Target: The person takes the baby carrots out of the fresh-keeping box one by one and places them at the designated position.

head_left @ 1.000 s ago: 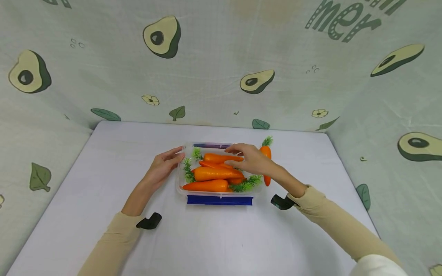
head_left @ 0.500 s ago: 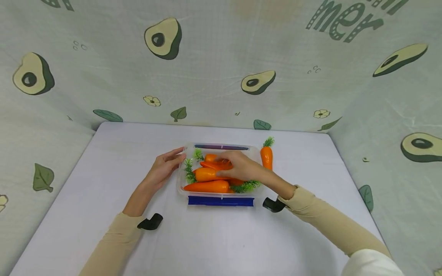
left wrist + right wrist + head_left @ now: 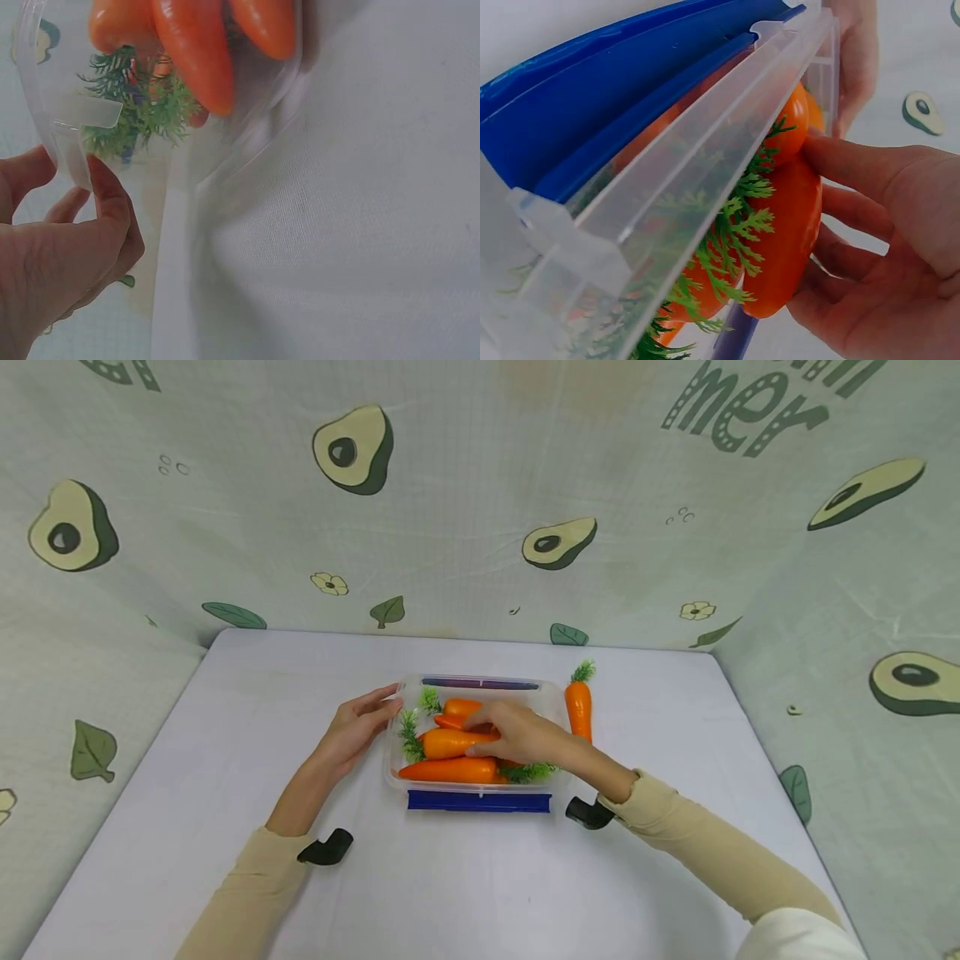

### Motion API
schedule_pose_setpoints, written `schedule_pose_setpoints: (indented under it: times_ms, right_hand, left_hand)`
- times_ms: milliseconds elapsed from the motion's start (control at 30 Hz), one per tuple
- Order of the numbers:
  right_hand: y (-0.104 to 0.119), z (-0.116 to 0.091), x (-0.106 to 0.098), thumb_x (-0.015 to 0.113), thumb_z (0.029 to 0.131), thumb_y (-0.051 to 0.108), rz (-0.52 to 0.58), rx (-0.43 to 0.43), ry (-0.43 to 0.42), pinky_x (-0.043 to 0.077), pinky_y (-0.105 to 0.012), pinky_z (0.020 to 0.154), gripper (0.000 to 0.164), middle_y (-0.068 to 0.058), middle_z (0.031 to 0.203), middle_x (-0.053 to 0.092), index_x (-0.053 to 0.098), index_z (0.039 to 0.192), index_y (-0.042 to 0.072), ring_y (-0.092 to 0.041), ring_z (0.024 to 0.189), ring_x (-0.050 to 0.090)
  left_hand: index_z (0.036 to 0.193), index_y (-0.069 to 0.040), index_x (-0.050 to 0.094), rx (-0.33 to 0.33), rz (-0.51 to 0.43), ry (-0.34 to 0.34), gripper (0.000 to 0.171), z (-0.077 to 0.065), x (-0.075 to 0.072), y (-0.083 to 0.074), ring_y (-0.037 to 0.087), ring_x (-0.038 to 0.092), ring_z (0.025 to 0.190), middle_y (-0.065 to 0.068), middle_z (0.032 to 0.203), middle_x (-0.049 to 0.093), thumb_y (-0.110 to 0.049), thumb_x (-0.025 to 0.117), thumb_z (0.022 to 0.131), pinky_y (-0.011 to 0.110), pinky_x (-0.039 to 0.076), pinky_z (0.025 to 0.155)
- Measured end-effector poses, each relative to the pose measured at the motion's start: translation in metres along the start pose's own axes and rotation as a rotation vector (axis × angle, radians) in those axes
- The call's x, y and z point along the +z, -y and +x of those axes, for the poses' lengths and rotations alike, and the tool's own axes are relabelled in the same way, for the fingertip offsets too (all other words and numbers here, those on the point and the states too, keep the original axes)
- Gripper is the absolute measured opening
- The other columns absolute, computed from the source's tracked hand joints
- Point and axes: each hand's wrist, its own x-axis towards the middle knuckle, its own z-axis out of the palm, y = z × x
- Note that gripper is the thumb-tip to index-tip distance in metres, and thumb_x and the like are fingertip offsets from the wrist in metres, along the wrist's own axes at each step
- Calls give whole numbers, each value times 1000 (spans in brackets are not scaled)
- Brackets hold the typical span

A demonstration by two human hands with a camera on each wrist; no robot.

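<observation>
A clear plastic food container [image 3: 552, 700] with several orange carrots stands mid-table. My left hand [image 3: 352, 733] holds its left end; in the left wrist view, the thumb and fingers [image 3: 110, 195] pinch the rim at a small clear tab. My right hand [image 3: 525, 735] reaches in over the carrots from the right. In the right wrist view its thumb and fingers are curled round one carrot [image 3: 784, 232], among green leafy tops [image 3: 742, 217]. The palm hides part of the pile in the head view. One more carrot [image 3: 578, 706] lies on the table just right of the container.
A blue locking flap [image 3: 478, 802] hangs folded out along the container's near side, and another dark blue flap [image 3: 480, 683] runs along the far side. The white table [image 3: 480, 877] ends at an avocado-print cloth [image 3: 450, 527] behind and at the sides.
My right hand has moved left and down from the container's right end onto the carrots and its fingers have closed round one. My left hand keeps its place on the rim.
</observation>
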Motion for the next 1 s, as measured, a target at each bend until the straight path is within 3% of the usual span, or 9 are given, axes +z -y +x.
schedule_pose_setpoints:
  times_ms: [167, 367, 467, 633, 867, 1000]
  right_hand:
    - [-4, -6, -5, 72, 99, 17, 3, -48, -39, 53, -40, 101, 35, -14, 127, 70, 70, 128, -2, -27, 115, 65]
    - [-15, -16, -18, 72, 99, 15, 41, -56, -130, 58, -35, 84, 37, -15, 125, 71, 68, 131, -2, -22, 94, 65]
    - [-19, -23, -25, 72, 98, 14, 95, -24, -161, 59, -36, 84, 38, -14, 120, 72, 67, 133, -2, -23, 94, 68]
    - [-29, -35, -31, 70, 99, 12, 162, 24, -234, 59, -41, 90, 38, -15, 121, 72, 66, 134, -4, -28, 107, 69]
    - [-43, -48, -38, 73, 98, 16, 176, 138, -379, 59, -43, 90, 36, -12, 118, 73, 69, 131, 2, -26, 104, 70]
    - [-52, -57, -41, 74, 98, 20, 170, 207, -441, 60, -46, 87, 39, -15, 120, 72, 69, 132, 3, -31, 105, 70]
  left_hand:
    - [155, -9, 47, 7, -5, 7, 55, 0, -1, 1, 20, 52, 123, 12, 140, 51, -26, 62, 105, 31, 41, 113]
    - [155, -9, 47, 12, -5, 8, 56, 0, -1, 1, 25, 50, 127, 13, 140, 52, -27, 63, 105, 29, 43, 111]
    - [155, -8, 47, 16, -6, 9, 55, 1, -1, 1, 27, 50, 128, 12, 137, 53, -26, 63, 105, 32, 42, 113]
    - [155, -8, 46, 16, -5, 18, 56, 1, -1, 3, 27, 50, 130, 12, 138, 53, -26, 63, 105, 34, 42, 114]
    - [155, -9, 47, 3, -4, 8, 56, 1, -1, 3, 25, 50, 126, 10, 135, 53, -27, 63, 105, 36, 40, 115]
    - [155, -10, 47, -3, 5, 8, 57, 1, -1, 2, 25, 50, 126, 8, 134, 53, -28, 63, 104, 35, 40, 116]
